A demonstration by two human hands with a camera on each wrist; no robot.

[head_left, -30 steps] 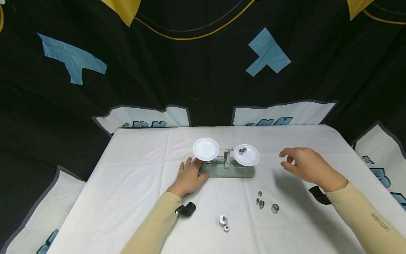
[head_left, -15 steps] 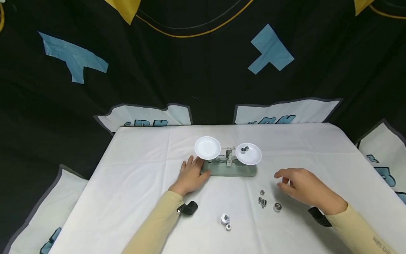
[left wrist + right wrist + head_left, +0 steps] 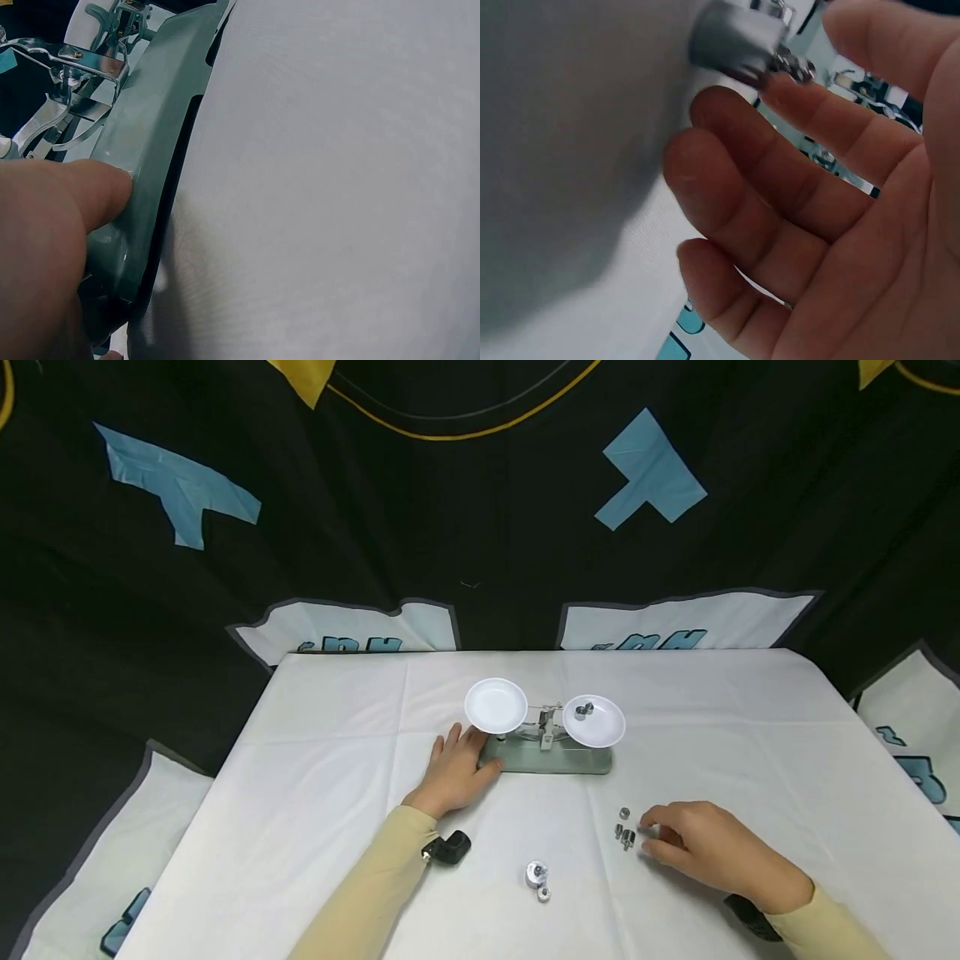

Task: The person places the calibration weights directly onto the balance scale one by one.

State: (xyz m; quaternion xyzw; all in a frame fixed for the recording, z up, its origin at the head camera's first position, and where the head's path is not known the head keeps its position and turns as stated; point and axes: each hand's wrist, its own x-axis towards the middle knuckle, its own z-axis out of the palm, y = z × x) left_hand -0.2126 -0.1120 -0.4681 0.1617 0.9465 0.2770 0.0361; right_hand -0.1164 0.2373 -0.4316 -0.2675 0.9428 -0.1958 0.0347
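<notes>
1. Because the knobbed cylindrical weight (image 3: pixel 735 41) appears to be polished metal, it should prove dense for its bulk, rigid and hard to damage, but slippery along its smooth side; the knob is probably the surest place for a pinch.
2. Position: the weight sits on the white tablecloth (image 3: pixel 337 827) just beyond the fingertips of the right hand (image 3: pixel 705 843), its knob turned toward them. Contact with the index finger (image 3: pixel 817 105) cannot be told.
3. Right hand: thumb (image 3: pixel 885 30) and index finger stand moderately apart, the remaining fingers loosely bent; nothing is gripped.
4. Small metal weights (image 3: pixel 628 838) lie just to the left of the right fingertips; they are likely light, easily rolled and best lifted between fingertip and thumb.
5. Left hand (image 3: pixel 450 777): its fingers are extended and apart, its thumb resting on the green base (image 3: pixel 146 142) of the two-pan balance (image 3: pixel 558 760). The base should be stiff and steady to hold at its ends, whereas the white pans (image 3: pixel 497 706), beyond this hand, may tip readily.
</notes>
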